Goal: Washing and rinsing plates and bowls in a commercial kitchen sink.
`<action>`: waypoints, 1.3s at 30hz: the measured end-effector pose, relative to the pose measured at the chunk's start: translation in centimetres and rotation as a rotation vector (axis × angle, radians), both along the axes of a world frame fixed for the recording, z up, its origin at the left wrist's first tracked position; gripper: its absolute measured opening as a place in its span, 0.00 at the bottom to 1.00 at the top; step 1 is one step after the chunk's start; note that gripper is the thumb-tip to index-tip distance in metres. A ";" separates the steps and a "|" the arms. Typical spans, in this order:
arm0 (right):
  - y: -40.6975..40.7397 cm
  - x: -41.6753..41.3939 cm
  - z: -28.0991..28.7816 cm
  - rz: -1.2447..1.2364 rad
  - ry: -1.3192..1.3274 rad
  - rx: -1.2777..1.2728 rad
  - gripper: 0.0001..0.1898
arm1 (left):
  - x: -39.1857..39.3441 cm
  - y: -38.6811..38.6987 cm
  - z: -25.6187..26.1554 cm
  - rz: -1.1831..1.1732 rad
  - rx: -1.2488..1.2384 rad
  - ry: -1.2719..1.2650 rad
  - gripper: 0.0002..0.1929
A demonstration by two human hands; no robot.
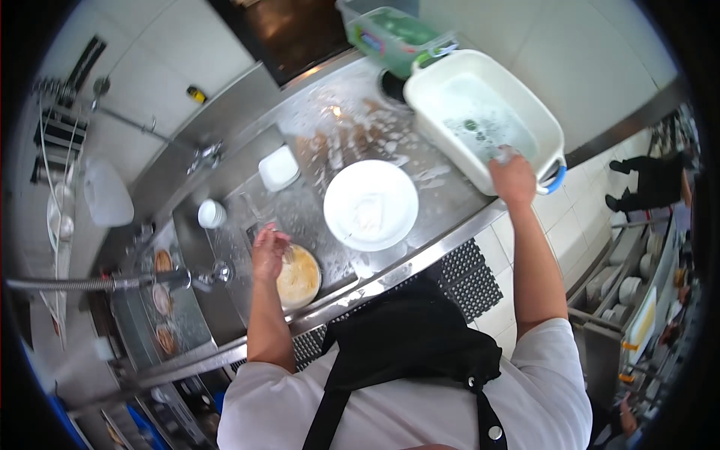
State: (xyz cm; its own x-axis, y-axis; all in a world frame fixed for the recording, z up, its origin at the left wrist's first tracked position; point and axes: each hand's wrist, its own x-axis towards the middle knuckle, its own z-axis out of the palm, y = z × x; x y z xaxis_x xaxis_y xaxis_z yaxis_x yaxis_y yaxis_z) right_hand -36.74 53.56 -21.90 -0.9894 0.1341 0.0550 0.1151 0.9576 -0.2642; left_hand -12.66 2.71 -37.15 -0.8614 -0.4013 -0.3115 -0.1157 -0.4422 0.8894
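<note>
My left hand holds the handle end of a utensil, perhaps a fork, over a round dish with yellowish residue or liquid. My right hand is at the near inner side of a white plastic tub of soapy water, its fingers on something pale and translucent, too unclear to name. Between the hands stands a large white bowl with foam or a pale wet thing inside. Square white dishes are stacked behind it on the left, and small white cups are stacked nearer the faucet.
A spray hose crosses the left side, near a wall faucet. A clear container with green contents is behind the tub. Suds lie on the steel counter. Another person stands far right, beyond crockery shelves.
</note>
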 end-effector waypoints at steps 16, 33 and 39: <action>3.2 -0.2 0.6 0.215 -0.015 -0.222 0.22 | -41.7 21.8 20.4 -0.297 0.030 0.072 0.15; 1.2 -0.2 1.0 0.177 -0.001 -0.120 0.25 | -10.4 21.4 4.8 -0.641 -1.326 -0.312 0.29; 1.1 -0.1 0.9 0.135 0.027 -0.136 0.24 | -12.0 16.0 6.4 -0.357 -1.398 -0.404 0.24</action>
State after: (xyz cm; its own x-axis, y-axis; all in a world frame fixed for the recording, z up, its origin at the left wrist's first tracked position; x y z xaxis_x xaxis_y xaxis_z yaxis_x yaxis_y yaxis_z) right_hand -36.83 54.70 -20.97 -0.9974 0.0080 0.0718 -0.0209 0.9192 -0.3931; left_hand -24.66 18.74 -30.75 -0.9272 -0.3612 -0.0986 -0.3661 0.8192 0.4415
